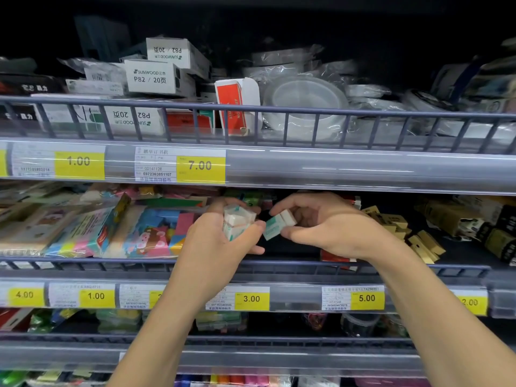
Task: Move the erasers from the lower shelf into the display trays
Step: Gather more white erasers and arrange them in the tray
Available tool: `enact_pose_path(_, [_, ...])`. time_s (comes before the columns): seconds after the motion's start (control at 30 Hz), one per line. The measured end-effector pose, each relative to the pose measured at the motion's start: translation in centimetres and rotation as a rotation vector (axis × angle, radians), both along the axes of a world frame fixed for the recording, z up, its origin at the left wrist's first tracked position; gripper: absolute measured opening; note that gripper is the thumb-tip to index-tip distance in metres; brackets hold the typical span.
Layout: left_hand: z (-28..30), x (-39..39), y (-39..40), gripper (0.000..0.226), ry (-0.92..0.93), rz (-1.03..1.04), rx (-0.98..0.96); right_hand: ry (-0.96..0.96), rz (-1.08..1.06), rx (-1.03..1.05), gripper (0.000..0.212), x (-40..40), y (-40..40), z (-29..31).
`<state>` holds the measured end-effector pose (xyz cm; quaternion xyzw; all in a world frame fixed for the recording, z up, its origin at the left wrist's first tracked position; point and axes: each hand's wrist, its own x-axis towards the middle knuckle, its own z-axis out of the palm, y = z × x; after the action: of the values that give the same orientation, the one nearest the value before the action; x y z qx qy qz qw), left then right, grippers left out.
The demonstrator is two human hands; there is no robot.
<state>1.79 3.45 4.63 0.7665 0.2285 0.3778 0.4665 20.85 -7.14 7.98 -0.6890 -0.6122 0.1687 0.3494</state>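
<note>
Both hands reach into the middle shelf (251,263) of a shop rack. My left hand (220,236) grips a small stack of white erasers (237,220) with pale green sleeves, wrapped in clear film. Just to its right, my right hand (321,222) pinches a single white eraser with a green sleeve (279,222) between thumb and fingers. That eraser almost touches the left hand's thumb. No display tray is plainly visible; the shelf floor under the hands is dark.
Colourful eraser and stationery packs (117,230) crowd the shelf to the left, gold-and-black boxes (413,233) lie to the right. A wire rail (279,265) fronts the shelf. The shelf above (251,166) overhangs closely, holding white boxes (156,76) and plastic-wrapped plates (304,101).
</note>
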Motion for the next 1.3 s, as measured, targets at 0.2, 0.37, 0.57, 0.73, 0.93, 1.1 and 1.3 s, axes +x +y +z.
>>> enact_pose_path(0.2, [0.2,0.1,-0.4,0.028,0.024,-0.133,0.016,0.172,0.099,0.102,0.03,-1.8,-0.5,0.8])
enact_pose_path(0.37, [0.6,-0.3,-0.5,0.039,-0.016,-0.138,0.036,0.318,0.116,0.162,0.03,-2.0,-0.9,1.0])
enact_pose_path(0.57, [0.4,-0.4,-0.4,0.021,0.062,0.016,0.134,0.145,0.051,0.127,0.032,-2.0,-1.1,1.4])
enact_pose_path(0.73, [0.4,-0.6,-0.5,0.036,0.089,0.031,0.119,-0.373,-0.328,-0.106,0.03,1.0,1.0,0.2])
enact_pose_path(0.93, [0.5,-0.7,-0.2,0.047,0.142,0.024,0.107,-0.752,-0.265,-0.266,0.037,2.4,3.0,-1.7])
enact_pose_path(1.1, [0.4,-0.7,-0.3,0.048,0.141,0.013,0.097,-0.81,-0.262,-0.309,0.037,2.0,4.2,-2.1])
enact_pose_path(1.3, [0.5,-0.8,-0.2,0.046,0.129,0.007,0.096,-0.677,-0.233,-0.263,0.013,1.7,3.9,-2.1])
